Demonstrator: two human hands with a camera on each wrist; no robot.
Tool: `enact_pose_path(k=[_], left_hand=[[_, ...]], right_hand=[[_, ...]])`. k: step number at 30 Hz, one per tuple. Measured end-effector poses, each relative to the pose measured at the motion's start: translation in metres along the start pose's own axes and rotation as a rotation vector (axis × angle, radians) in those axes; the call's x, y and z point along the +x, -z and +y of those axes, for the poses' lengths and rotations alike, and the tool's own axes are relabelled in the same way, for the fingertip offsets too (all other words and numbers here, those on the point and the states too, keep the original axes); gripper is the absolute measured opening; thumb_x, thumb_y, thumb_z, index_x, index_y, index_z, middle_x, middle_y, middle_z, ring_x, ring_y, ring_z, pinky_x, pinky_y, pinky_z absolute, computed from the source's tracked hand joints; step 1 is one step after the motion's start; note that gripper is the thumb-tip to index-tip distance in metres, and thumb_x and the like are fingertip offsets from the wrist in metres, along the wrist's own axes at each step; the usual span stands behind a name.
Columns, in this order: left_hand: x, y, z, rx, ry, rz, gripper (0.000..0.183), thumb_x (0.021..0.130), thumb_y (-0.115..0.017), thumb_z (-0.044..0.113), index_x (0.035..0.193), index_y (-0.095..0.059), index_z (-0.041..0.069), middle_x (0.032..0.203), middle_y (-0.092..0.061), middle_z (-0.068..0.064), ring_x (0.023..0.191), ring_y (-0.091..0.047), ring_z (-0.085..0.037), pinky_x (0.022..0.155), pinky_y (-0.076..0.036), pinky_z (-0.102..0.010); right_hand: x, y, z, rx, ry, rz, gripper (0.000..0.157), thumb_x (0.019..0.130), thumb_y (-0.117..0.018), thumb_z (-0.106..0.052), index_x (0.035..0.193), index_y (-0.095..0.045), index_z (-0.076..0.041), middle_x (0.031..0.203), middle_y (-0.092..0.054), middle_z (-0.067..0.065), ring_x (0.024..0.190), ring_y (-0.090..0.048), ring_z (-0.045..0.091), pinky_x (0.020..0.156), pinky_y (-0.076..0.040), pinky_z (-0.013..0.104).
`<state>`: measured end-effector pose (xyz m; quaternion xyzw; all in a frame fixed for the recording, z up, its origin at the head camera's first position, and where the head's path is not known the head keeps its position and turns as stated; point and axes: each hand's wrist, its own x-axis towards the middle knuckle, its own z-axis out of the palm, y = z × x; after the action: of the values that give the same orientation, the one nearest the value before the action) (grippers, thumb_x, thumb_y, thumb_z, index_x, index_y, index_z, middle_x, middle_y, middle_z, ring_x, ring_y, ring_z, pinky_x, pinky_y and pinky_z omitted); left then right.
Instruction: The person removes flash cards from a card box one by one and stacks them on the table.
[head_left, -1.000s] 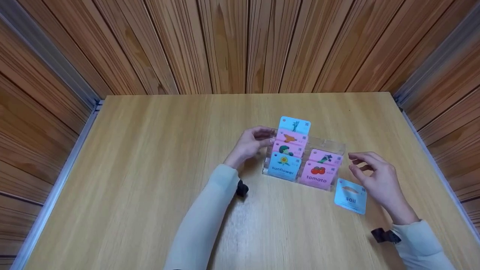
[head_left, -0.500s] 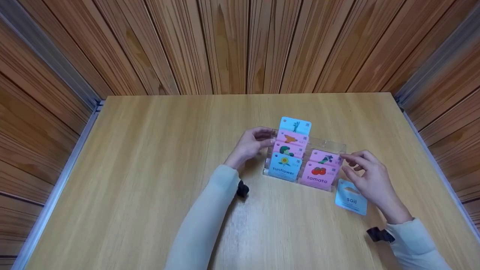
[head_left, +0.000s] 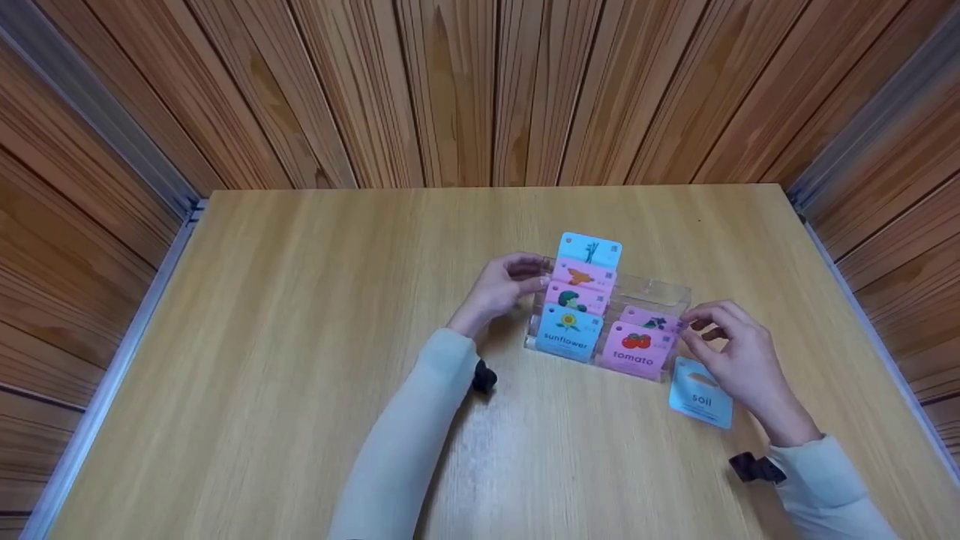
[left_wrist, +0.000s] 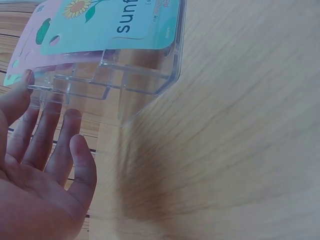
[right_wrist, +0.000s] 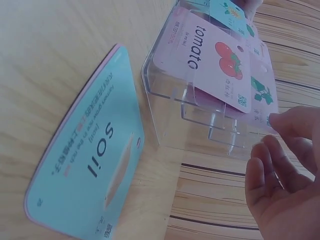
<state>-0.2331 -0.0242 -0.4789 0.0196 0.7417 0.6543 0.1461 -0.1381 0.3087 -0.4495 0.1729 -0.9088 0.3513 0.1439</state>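
A clear plastic card stand point(head_left: 657, 291) with stepped tiers stands on the table. My left hand point(head_left: 501, 289) holds its left side, thumb in front and fingers behind, as the left wrist view shows. My right hand point(head_left: 739, 352) pinches the right edge of a pink card point(right_wrist: 262, 95) with a green vegetable picture. That card sits behind the pink tomato card point(head_left: 636, 351), which hides its lower part. The left column holds a blue sunflower card point(head_left: 568, 334), a pink card with a green vegetable point(head_left: 576, 300), a pink card with an orange picture point(head_left: 583, 277) and a blue card point(head_left: 590, 247).
A blue soil card point(head_left: 700, 394) lies on the table point(head_left: 337, 337) by the stand's right front corner, partly under my right hand in the head view. A pink edge shows beneath it point(right_wrist: 60, 122). Wood-plank walls point(head_left: 450, 90) border the table at the back and sides.
My right hand has moved left to the stand and taken hold of the pink vegetable card, which now sits lower and further right behind the tomato card. My left hand has stayed put.
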Motion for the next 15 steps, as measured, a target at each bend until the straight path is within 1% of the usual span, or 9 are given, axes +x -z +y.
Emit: enact_pose_path(k=[5, 10, 13, 15], left_hand=[[0.0003, -0.0002, -0.0006, -0.008, 0.004, 0.005, 0.028, 0.091, -0.073, 0.021, 0.117, -0.068, 0.031, 0.113, -0.067, 0.011, 0.108, -0.061, -0.01, 0.097, -0.044, -0.04], [0.0009, -0.0009, -0.0009, -0.004, 0.01, 0.01, 0.028, 0.091, -0.074, 0.021, 0.116, -0.068, 0.031, 0.112, -0.067, 0.011, 0.108, -0.061, -0.01, 0.098, -0.043, -0.041], [0.0009, -0.0012, -0.0008, 0.001, 0.004, 0.012, 0.027, 0.092, -0.073, 0.021, 0.117, -0.069, 0.03, 0.112, -0.067, 0.011, 0.108, -0.061, -0.01, 0.097, -0.044, -0.041], [0.0006, -0.0013, -0.0007, -0.003, 0.005, 0.015, 0.026, 0.092, -0.073, 0.022, 0.116, -0.069, 0.031, 0.112, -0.067, 0.011, 0.107, -0.061, -0.011, 0.095, -0.045, -0.041]], right_hand=[[-0.0001, -0.0014, 0.0005, 0.017, -0.051, -0.037, 0.023, 0.086, -0.073, 0.006, 0.105, -0.065, -0.004, 0.103, -0.064, 0.003, 0.093, -0.056, 0.006, 0.078, -0.043, 0.007], [0.0, -0.0018, 0.0003, 0.02, -0.09, -0.059, 0.02, 0.089, -0.071, 0.004, 0.105, -0.064, -0.005, 0.101, -0.066, 0.005, 0.093, -0.056, 0.008, 0.078, -0.044, 0.009], [0.0005, -0.0024, -0.0001, 0.022, -0.089, -0.049, 0.018, 0.089, -0.07, 0.004, 0.103, -0.064, -0.004, 0.098, -0.068, 0.006, 0.091, -0.058, 0.009, 0.078, -0.045, 0.009], [0.0008, -0.0029, -0.0003, 0.029, -0.084, -0.044, 0.017, 0.089, -0.07, 0.005, 0.102, -0.064, -0.003, 0.097, -0.069, 0.007, 0.09, -0.059, 0.008, 0.077, -0.045, 0.007]])
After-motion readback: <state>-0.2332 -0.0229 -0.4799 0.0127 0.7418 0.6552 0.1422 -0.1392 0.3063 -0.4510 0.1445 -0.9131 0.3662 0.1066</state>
